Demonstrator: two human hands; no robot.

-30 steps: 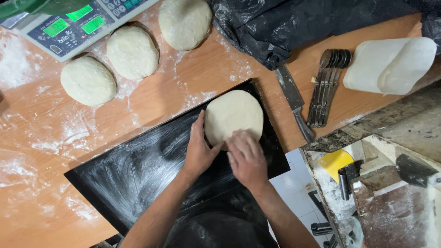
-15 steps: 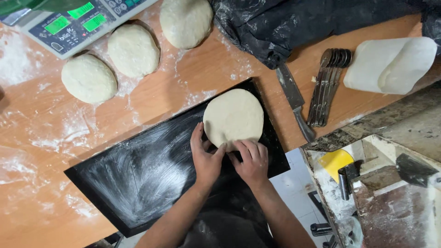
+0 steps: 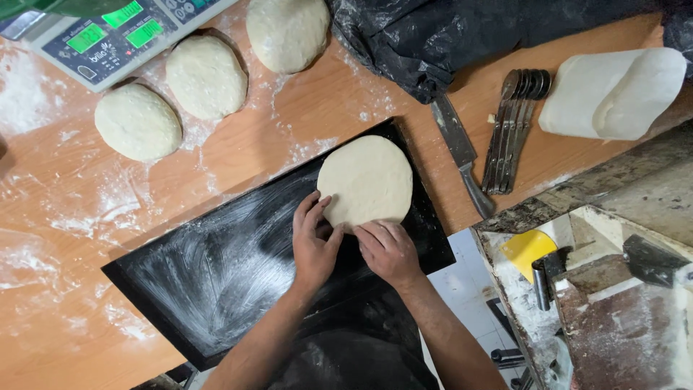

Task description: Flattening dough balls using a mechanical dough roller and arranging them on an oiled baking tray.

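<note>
We note both hands now lower on the flat dough disc [image 3: 366, 180]: left hand [image 3: 314, 242] and right hand [image 3: 388, 249], fingers spread, press its near edge. It lies wider on the floured black mat [image 3: 216, 274]; three dough balls [image 3: 206, 76] wait beyond.

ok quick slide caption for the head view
Both hands, left hand and right hand, press the near edge of a flattened dough round on a floured black mat.

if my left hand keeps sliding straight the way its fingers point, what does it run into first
The flattened dough disc: the left hand already has its fingertips at the disc's near edge on the black tray. Beyond it, probably the floury wooden table.
</note>
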